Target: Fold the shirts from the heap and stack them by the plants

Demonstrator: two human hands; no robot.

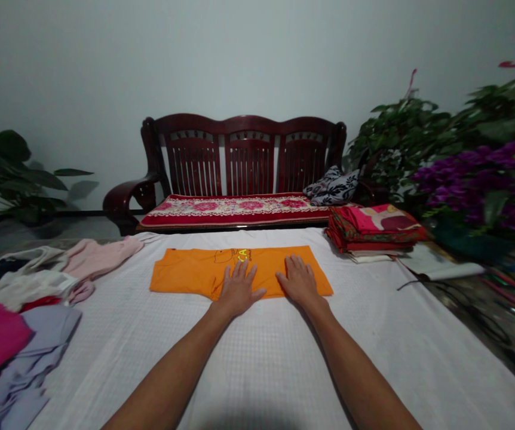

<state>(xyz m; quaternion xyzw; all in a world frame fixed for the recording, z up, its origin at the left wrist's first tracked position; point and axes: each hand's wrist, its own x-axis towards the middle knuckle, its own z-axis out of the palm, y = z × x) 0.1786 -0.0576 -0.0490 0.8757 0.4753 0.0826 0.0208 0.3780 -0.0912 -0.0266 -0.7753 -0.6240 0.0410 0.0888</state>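
Note:
An orange T-shirt (186,272), folded lengthwise into a long strip, lies on the white cloth (266,358) in front of me. Part of a printed figure and yellow letters show near its upper edge. My left hand (238,289) rests flat on the middle of the shirt, fingers spread, just below the letters. On the shirt's right part lies my right hand (300,279), palm down with its fingers apart. Neither hand grips the fabric. The shirt areas under both palms are hidden.
Loose clothes (28,298) in pink, white and lavender lie along the left. A stack of folded red fabrics (374,227) sits at the back right. Beyond stands a wooden bench (248,155) with a patterned cushion (331,186). Purple flowers (477,179) and cables (468,310) are at right.

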